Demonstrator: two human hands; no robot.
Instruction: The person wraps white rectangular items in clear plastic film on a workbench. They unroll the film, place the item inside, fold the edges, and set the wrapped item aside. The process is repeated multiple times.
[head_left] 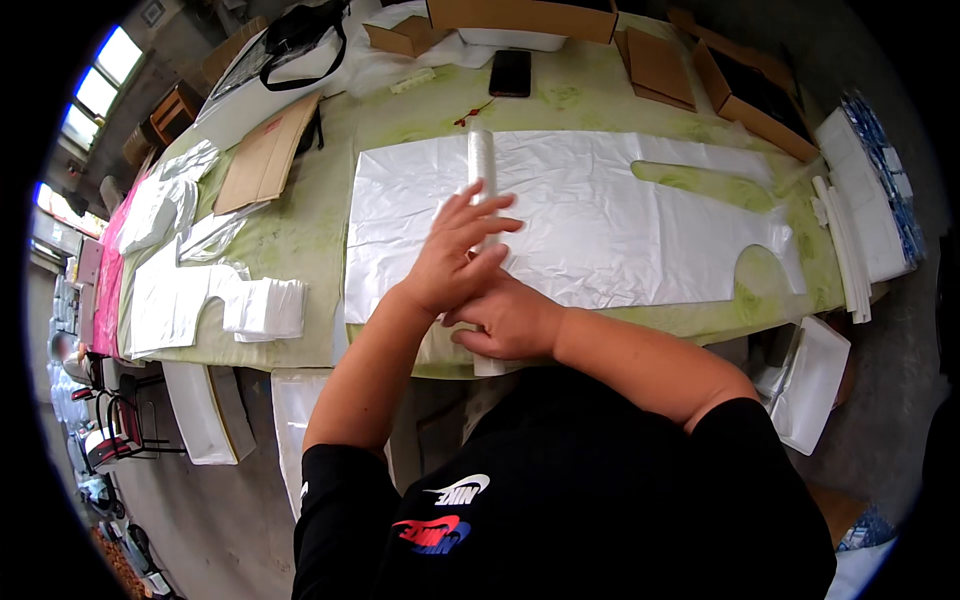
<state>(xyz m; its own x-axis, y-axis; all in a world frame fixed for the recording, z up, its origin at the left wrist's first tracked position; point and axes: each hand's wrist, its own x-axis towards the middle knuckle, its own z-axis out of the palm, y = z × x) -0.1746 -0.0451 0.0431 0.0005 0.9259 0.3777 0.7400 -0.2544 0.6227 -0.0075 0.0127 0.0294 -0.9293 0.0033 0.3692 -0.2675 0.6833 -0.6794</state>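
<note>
Where the green worktop (300, 235) begins at the left, a small stack of folded white sheets (264, 307) lies well apart from the work. The left hand (455, 255) presses flat, fingers spread wide, on a long folded plastic strip (482, 165) running across the middle. The right hand (510, 320) curls around the strip's near end. Beneath spreads a wide white plastic sheet (620, 230).

Daylight entered from windows (95, 80) far left of the fingers; glare on plastic sheet (600, 220) beyond fingertips; edges bowed, corners black.
</note>
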